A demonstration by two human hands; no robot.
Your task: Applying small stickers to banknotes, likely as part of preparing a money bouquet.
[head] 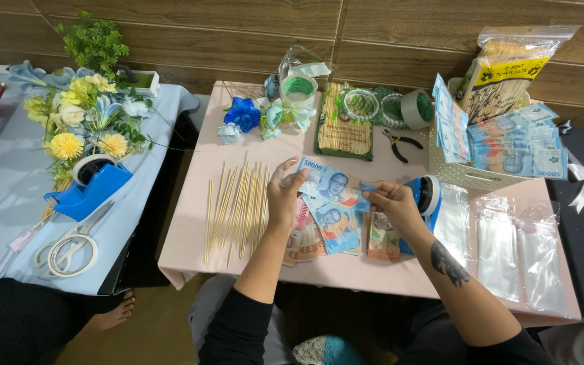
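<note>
Blue banknote [332,184] hangs above the pink table [190,236], pinched at each end: left hand [282,199] fingers close on its left edge, right hand [392,203] fingers on its right. Loose banknotes [326,230] lie beneath, bamboo skewers [234,209] just left.

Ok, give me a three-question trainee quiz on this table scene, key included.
1. True or false: both hands hold the same blue banknote.
2. What lies on the pink table just beside the left hand? A) scissors B) wooden skewers C) pliers
3. What stands behind the right hand?

Key
1. True: the left hand grips the left end, the right hand the right end.
2. B
3. A blue tape dispenser.
</note>
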